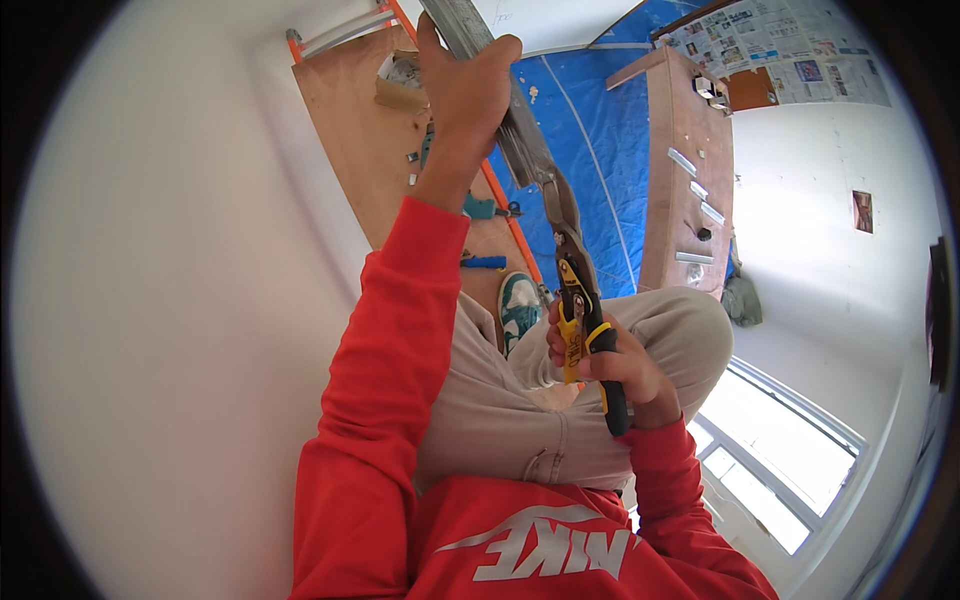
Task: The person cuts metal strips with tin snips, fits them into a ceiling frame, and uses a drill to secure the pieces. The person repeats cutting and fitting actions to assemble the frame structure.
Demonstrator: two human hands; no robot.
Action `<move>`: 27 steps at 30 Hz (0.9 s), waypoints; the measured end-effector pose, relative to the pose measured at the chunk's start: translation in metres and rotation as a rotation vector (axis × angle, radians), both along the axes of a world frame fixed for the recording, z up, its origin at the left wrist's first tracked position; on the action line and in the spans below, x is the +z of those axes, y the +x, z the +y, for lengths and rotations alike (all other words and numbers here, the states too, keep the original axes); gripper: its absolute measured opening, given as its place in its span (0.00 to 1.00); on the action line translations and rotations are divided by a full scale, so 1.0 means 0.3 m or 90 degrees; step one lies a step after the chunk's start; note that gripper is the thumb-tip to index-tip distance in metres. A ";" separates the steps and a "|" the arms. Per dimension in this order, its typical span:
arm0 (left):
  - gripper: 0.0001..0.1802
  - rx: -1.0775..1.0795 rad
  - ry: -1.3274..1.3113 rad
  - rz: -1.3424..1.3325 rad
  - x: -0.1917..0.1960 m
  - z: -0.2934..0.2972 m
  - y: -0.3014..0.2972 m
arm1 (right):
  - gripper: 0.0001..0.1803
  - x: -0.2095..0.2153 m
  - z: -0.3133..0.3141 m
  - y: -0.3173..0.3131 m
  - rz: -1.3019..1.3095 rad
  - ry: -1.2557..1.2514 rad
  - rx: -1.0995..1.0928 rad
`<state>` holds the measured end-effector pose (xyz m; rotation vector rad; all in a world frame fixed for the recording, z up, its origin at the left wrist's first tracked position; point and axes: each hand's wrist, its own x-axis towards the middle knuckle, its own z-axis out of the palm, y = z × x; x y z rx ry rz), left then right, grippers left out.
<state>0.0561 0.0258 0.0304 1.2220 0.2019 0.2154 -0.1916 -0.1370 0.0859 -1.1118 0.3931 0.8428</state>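
Observation:
My left hand (462, 85) is raised and wrapped around a long grey metal channel (500, 90) that runs from the top of the view down to the right. My right hand (610, 360) grips the yellow and black handles of a pair of tin snips (580, 300). The snips' grey jaws (558, 200) meet the lower end of the channel. Both arms wear red sleeves. Below the snips are my beige trousers and a green and white shoe (520, 305).
A plywood platform (360, 130) with an orange-railed ladder edge holds small tools and metal offcuts. A blue tarp (600, 140) covers the floor. A wooden bench (690, 150) carries short metal pieces. Newspapers (780, 50) lie beyond. White walls and a window (770, 460) surround.

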 end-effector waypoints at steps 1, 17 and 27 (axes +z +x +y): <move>0.49 -0.003 -0.017 0.006 -0.001 -0.003 0.000 | 0.34 -0.002 0.001 0.003 0.001 0.011 -0.001; 0.45 0.021 0.057 0.024 0.040 0.029 0.003 | 0.35 -0.015 0.067 -0.008 -0.004 -0.104 -0.025; 0.43 0.138 0.147 -0.031 0.050 0.010 -0.014 | 0.29 -0.050 0.098 0.004 -0.052 -0.115 -0.054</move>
